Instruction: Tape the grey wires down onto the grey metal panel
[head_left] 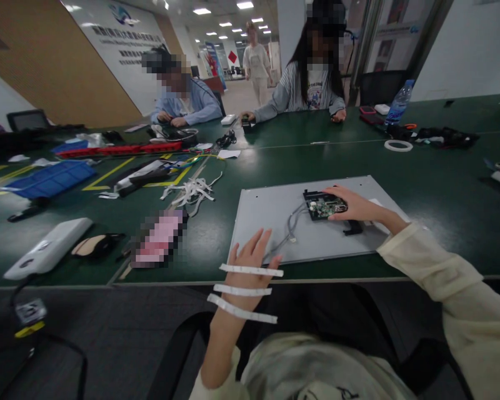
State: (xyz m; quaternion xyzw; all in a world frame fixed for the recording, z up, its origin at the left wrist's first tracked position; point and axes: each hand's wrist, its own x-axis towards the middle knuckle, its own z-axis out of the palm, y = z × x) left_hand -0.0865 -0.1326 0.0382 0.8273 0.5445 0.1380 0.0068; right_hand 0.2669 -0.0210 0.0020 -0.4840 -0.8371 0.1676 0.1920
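My right hand (356, 204) grips the right end of a circuit board (324, 208) in a black frame, thumb at the near edge and fingers over the far edge. Beneath it is a flat grey panel (270, 208) at the table's front edge. Grey cables (292, 225) run from the board's left side toward the near edge of the panel. My left hand (250, 255) is open over the panel's near left corner, fingers stretched out. Three white strips (241, 290) lie across the back of this hand and wrist. A small black part (353, 226) sits below the board.
Left on the green table (216, 233) are a pile of white strips (191, 191), a phone (160, 239), a white power strip-like case (50, 247) and a blue basket (52, 178). A bottle (400, 103) and white tape roll (398, 145) are at right. Two people sit opposite.
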